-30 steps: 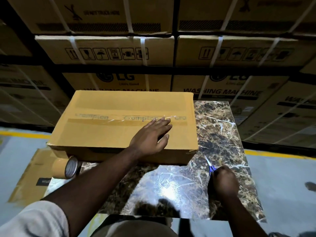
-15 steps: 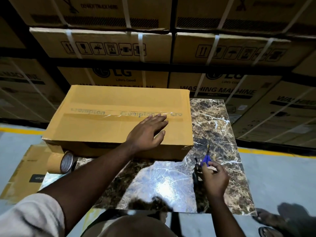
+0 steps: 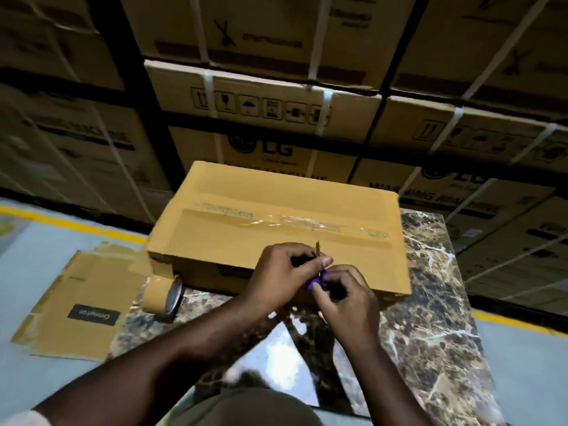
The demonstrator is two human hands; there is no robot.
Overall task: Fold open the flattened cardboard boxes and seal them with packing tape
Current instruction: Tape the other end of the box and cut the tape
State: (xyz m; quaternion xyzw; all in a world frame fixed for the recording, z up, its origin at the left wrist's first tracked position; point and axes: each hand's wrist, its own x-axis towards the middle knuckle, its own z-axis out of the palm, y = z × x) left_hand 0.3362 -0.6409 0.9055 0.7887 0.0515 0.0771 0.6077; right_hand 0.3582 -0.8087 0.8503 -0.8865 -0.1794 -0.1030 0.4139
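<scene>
A closed tan cardboard box point(image 3: 276, 207) lies on the marble table top point(image 3: 430, 302), with a strip of clear tape point(image 3: 285, 221) along its top seam. Both hands meet in front of the box's near edge. My right hand point(image 3: 344, 298) grips the blue handles of small scissors point(image 3: 318, 279). My left hand point(image 3: 282, 275) pinches the scissors' blades, whose tip points up. A roll of brown packing tape point(image 3: 161, 293) stands on edge at the box's near left corner.
Several flattened cardboard boxes point(image 3: 70, 302) lie on the grey floor left of the table. Stacked, strapped appliance cartons point(image 3: 261, 106) form a wall behind the table. A yellow floor line point(image 3: 70, 222) runs along their base.
My left hand has lifted off the box top and come to the scissors. My right hand has raised the scissors from the table toward the box's near edge. The camera has swung left.
</scene>
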